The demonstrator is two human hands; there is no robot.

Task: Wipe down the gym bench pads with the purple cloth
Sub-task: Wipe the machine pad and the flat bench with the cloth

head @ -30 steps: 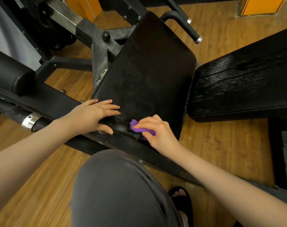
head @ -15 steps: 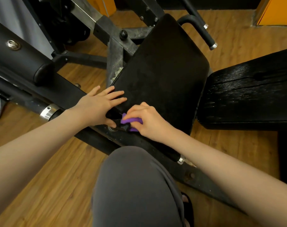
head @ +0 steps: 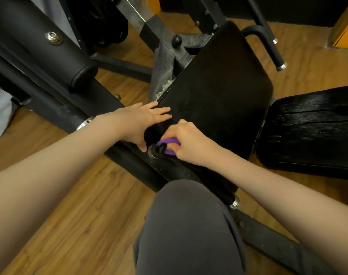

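At six o'clock of the pad [head: 215,92], the right hand [head: 191,141] bunches the cloth [head: 167,144] — soft, light, best gripped wadded — while the left hand [head: 137,124] rests flat, fingers straight.

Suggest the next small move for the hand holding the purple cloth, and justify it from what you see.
Probably sweep the right hand with the purple cloth up the black pad: the cloth sits bunched at the pad's near corner, while the left hand lies flat, steadying that edge.
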